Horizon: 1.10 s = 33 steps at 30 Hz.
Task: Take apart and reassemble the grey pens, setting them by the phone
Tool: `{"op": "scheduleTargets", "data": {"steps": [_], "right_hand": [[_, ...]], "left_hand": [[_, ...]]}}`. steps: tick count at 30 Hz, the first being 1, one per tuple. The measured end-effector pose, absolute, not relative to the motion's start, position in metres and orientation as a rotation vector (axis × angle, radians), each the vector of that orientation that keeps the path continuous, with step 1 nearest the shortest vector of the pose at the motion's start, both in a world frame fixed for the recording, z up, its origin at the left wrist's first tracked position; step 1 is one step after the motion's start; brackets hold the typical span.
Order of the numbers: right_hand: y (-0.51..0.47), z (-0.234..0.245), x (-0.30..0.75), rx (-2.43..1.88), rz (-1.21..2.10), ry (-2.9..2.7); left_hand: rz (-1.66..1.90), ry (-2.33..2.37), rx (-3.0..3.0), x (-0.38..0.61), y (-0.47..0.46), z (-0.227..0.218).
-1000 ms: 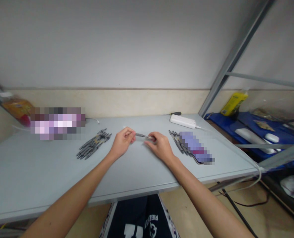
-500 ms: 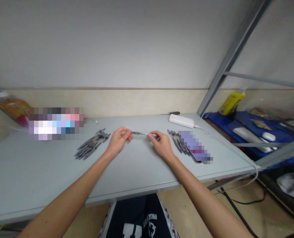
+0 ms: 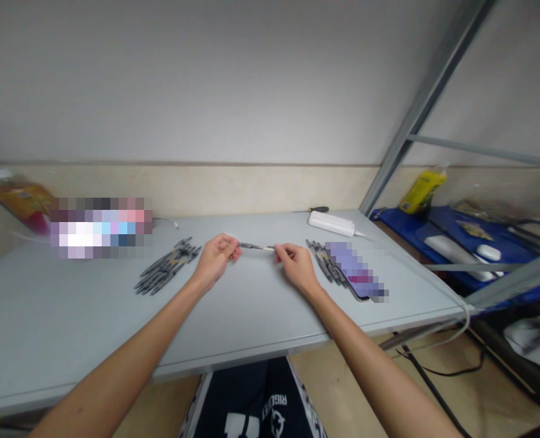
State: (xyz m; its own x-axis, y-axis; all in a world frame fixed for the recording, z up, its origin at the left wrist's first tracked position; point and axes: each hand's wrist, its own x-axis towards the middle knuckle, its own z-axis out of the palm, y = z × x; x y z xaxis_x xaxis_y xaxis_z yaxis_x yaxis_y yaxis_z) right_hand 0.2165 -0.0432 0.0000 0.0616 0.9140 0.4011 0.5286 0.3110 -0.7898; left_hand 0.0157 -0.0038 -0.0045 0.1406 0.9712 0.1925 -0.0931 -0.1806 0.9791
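A thin grey pen is held level just above the pale grey table, between both hands. My left hand pinches its left end with closed fingers. My right hand pinches its right end, where a small reddish part shows between the fingertips. A pile of dark pens lies on the table left of my left hand. Another row of dark pens lies right of my right hand.
A blurred flat item lies beside the right row of pens. A white power adapter and a screwdriver sit at the table's back edge. A metal shelf frame and a blue mat with clutter stand to the right.
Both hands keep their hold on the pen and have shifted slightly left in the picture. The pen looks a little longer between the hands than a second ago.
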Motion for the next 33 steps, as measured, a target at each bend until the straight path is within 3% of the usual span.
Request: {"op": "scheduleTargets", "data": {"steps": [14, 23, 33], "right_hand": [[-0.039, -0.002, 0.217, -1.252, 0.744, -1.414], [-0.036, -0.004, 0.22, -1.118, 0.792, -1.319], [-0.03, -0.006, 0.225, -1.047, 0.878, -1.049]], "left_hand": [[1.28, 0.987, 1.321, 0.015, -0.004, -0.003], [1.225, 1.386, 1.653, 0.015, -0.009, 0.003], [1.281, 1.456, 1.445, 0.009, -0.005, 0.003]]}}
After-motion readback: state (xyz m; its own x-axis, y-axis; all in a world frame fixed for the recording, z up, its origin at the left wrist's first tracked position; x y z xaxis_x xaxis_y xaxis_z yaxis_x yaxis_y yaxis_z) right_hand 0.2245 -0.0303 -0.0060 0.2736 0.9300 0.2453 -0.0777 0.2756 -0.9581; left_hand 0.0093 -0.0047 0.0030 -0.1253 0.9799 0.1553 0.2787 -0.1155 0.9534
